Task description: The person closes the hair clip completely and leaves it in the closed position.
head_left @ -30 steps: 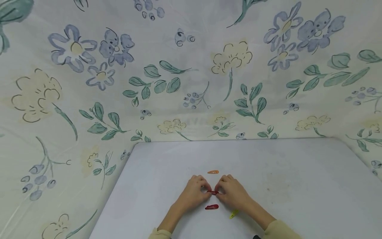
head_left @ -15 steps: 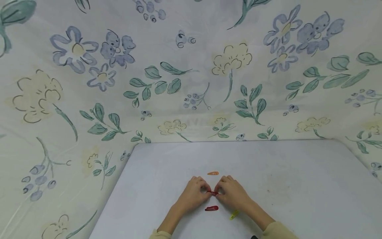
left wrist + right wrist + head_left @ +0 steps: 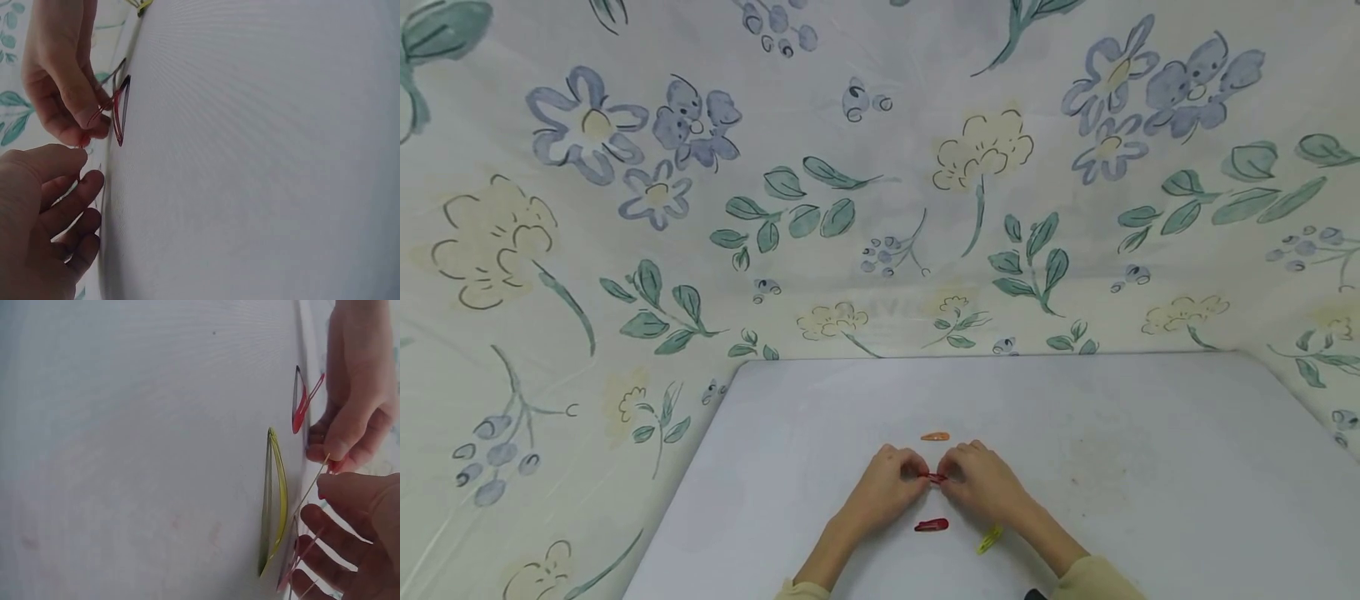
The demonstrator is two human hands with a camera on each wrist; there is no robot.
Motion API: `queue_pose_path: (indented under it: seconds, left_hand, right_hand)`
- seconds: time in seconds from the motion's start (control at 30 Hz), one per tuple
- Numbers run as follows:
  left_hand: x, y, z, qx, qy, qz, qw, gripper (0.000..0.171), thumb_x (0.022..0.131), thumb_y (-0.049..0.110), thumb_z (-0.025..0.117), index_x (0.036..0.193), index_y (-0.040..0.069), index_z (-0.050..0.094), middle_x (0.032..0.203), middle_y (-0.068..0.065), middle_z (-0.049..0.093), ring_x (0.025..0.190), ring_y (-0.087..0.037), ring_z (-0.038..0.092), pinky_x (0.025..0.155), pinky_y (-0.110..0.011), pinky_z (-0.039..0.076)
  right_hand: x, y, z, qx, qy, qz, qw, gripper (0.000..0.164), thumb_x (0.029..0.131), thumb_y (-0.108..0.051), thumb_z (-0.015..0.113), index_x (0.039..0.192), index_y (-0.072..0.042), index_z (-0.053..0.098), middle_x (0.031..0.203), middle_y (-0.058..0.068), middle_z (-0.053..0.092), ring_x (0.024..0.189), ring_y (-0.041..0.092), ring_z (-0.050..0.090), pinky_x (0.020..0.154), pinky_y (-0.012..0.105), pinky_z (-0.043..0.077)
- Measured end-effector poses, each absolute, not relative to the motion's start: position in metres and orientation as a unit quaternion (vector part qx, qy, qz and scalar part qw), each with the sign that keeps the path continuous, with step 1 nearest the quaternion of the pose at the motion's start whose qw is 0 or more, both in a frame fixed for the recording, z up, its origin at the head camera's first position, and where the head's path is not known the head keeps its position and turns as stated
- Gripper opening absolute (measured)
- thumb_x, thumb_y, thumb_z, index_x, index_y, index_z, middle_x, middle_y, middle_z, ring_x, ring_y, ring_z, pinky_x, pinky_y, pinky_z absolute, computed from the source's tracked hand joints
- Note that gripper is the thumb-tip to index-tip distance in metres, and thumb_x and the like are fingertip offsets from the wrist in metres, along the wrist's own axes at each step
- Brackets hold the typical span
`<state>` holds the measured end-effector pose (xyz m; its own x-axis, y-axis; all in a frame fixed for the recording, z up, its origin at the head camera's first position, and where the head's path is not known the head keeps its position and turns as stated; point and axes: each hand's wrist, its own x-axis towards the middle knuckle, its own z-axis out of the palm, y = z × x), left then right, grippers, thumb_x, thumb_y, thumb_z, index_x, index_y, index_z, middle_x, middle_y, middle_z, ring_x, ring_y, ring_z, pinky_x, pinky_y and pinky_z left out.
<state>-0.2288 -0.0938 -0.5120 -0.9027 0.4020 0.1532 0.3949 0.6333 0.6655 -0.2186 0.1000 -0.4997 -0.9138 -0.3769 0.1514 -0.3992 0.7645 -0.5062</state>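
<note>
Above the table both hands meet at a small red snap hair clip (image 3: 935,478). My left hand (image 3: 883,487) pinches its left end between thumb and forefinger. The other end is pinched by my right hand (image 3: 981,483). The fingertips cover much of this clip in both wrist views. A second, darker red hair clip (image 3: 932,525) lies on the table nearer to me, its frame spread in the right wrist view. Beside my right wrist lies a yellow hair clip (image 3: 989,539), and beyond the hands an orange one (image 3: 936,437).
The white tabletop (image 3: 1150,467) extends on all sides, with faint spots to the right. A floral sheet (image 3: 880,208) hangs behind it. At the bottom edge a small dark object (image 3: 1035,594) shows beside the right sleeve. A pinkish clip (image 3: 301,562) appears behind the right fingers.
The held red clip has risen a little and turned between the fingertips, now showing more of its frame. Both hands keep their pinch. The clips on the table stay put.
</note>
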Motion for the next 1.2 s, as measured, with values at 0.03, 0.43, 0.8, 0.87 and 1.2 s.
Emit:
queue_pose_path:
  seconds: [0.03,0.43,0.8,0.87,1.2]
  left_hand:
    - [-0.229,-0.094,-0.512,0.217,0.902,0.372,0.008,0.007,0.085,0.014,0.074,0.091,0.016,0.070,0.085,0.008,0.060,0.085,-0.009,0.048,0.074,-0.026,0.042]
    - [-0.228,-0.092,-0.509,0.211,0.884,0.417,0.013,0.011,0.085,0.010,0.070,0.096,0.013,0.071,0.082,0.009,0.063,0.085,-0.010,0.054,0.075,-0.025,0.044]
    - [-0.227,-0.082,-0.500,0.216,0.865,0.447,-0.072,0.011,0.084,0.006,0.070,0.092,0.013,0.071,0.086,0.002,0.065,0.083,-0.018,0.059,0.074,-0.027,0.049]
    - [-0.228,-0.080,-0.498,0.211,0.861,0.455,-0.086,0.011,0.084,0.005,0.071,0.093,0.012,0.071,0.087,0.001,0.066,0.083,-0.019,0.060,0.074,-0.028,0.050]
    - [-0.235,-0.067,-0.494,0.202,0.826,0.504,-0.152,0.015,0.082,0.003,0.074,0.094,0.010,0.071,0.090,0.000,0.068,0.083,-0.021,0.061,0.075,-0.033,0.053]
  right_hand:
    - [-0.219,0.100,-0.500,0.200,-0.939,0.279,0.019,0.010,0.082,-0.013,0.078,0.089,-0.015,0.070,0.085,-0.008,0.064,0.082,0.011,0.051,0.074,0.032,0.046]
    - [-0.220,0.101,-0.503,0.177,-0.931,0.315,0.046,0.011,0.084,-0.009,0.075,0.090,-0.016,0.068,0.078,-0.009,0.059,0.073,0.007,0.050,0.066,0.026,0.044]
    - [-0.223,0.106,-0.491,0.125,-0.920,0.370,0.043,0.012,0.086,-0.010,0.074,0.091,-0.017,0.066,0.085,-0.009,0.063,0.085,0.012,0.056,0.076,0.031,0.051]
    - [-0.223,0.106,-0.489,0.114,-0.916,0.381,0.043,0.012,0.087,-0.012,0.074,0.092,-0.018,0.066,0.086,-0.009,0.063,0.086,0.013,0.056,0.078,0.032,0.051]
    - [-0.227,0.108,-0.483,0.124,-0.888,0.432,0.100,0.014,0.085,-0.007,0.075,0.090,-0.015,0.065,0.084,-0.007,0.065,0.085,0.016,0.060,0.084,0.043,0.052]
